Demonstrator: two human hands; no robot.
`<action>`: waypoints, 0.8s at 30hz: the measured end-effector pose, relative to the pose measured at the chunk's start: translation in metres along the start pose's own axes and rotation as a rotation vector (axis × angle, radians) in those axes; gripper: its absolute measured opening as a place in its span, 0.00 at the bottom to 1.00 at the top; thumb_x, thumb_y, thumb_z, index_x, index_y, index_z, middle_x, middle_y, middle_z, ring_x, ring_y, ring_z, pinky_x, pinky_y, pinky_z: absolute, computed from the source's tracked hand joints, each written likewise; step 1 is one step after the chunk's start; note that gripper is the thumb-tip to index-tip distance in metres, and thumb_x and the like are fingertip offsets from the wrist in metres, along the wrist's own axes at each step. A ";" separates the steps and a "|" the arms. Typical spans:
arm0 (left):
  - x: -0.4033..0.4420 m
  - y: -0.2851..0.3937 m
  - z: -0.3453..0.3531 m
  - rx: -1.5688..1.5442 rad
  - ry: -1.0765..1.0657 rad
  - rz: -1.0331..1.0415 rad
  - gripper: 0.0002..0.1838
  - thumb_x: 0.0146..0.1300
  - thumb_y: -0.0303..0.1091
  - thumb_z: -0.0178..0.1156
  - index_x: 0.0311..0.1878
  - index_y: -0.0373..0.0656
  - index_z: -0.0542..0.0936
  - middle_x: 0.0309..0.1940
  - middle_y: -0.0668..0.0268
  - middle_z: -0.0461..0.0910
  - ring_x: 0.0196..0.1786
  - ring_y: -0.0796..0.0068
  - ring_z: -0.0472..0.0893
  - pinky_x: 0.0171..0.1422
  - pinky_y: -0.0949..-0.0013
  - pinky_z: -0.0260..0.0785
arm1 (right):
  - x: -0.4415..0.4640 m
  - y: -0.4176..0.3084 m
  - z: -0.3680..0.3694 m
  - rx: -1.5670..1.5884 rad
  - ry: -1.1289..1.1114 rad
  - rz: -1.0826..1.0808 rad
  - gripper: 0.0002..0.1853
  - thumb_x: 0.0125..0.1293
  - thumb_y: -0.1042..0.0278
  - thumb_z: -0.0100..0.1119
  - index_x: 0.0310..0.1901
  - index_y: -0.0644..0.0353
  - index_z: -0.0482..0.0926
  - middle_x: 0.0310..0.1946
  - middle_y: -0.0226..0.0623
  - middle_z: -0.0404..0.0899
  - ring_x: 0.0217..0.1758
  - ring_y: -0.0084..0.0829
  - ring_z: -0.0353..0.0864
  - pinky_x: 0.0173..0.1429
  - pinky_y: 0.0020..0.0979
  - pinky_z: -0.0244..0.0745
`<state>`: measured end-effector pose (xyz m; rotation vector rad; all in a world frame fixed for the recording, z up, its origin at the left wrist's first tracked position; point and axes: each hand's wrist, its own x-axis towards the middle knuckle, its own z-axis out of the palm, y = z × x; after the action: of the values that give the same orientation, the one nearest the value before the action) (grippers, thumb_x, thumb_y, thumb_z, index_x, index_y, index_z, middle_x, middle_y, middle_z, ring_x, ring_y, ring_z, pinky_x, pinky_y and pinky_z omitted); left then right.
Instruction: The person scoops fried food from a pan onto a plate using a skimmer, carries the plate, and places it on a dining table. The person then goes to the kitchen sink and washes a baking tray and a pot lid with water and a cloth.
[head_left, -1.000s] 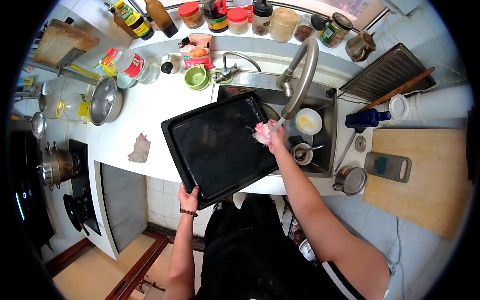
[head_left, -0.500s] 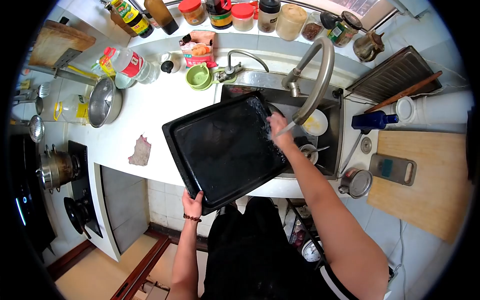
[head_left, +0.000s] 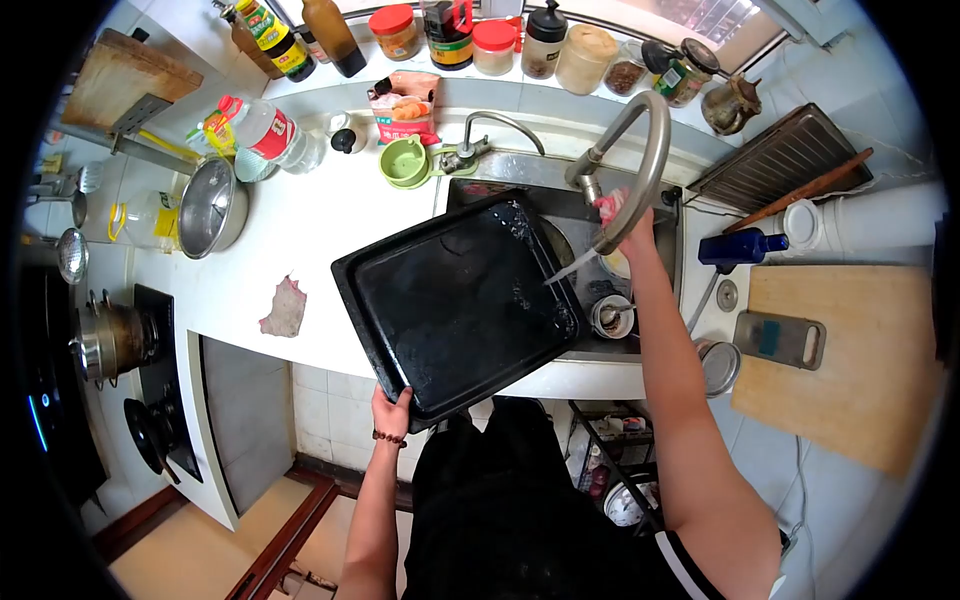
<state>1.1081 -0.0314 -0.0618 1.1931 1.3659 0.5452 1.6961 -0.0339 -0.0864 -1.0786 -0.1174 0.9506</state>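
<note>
A black baking tray (head_left: 450, 310) is held tilted over the counter edge and the sink (head_left: 665, 290). Its near left corner is gripped by my left hand (head_left: 392, 412), thumb on top of the rim. Water runs from the curved faucet (head_left: 655, 150) onto the tray's right side, where wet streaks and light residue show. My right hand (head_left: 630, 232) is raised behind the faucet spout, off the tray. Its fingers look curled around something pinkish, partly hidden by the spout. Below it in the sink stand a cup with a utensil (head_left: 612, 318) and a partly covered bowl (head_left: 616, 264).
A greyish-pink rag (head_left: 285, 308) lies on the white counter. Behind the tray are a green bowl (head_left: 404, 162) and a small second tap (head_left: 500, 118). A metal bowl (head_left: 212, 208) stands left. At right are a blue bottle (head_left: 742, 247), a can (head_left: 718, 366) and a cutting board (head_left: 840, 390).
My right hand has left the tray's right side and moved up and right, behind the faucet spout. The tray has shifted slightly, still in my left hand.
</note>
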 end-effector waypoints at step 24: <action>0.067 0.034 -0.045 0.964 0.289 0.325 0.23 0.59 0.37 0.71 0.53 0.35 0.77 0.51 0.46 0.78 0.54 0.47 0.78 0.59 0.52 0.71 | -0.180 0.092 0.059 0.278 0.260 0.139 0.18 0.62 0.83 0.64 0.53 0.61 0.75 0.43 0.40 0.81 0.44 0.35 0.84 0.41 0.35 0.82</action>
<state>1.0915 0.0542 -0.0525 2.2060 1.7619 0.2688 1.5006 -0.1079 -0.0661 -0.9503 0.2989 0.9109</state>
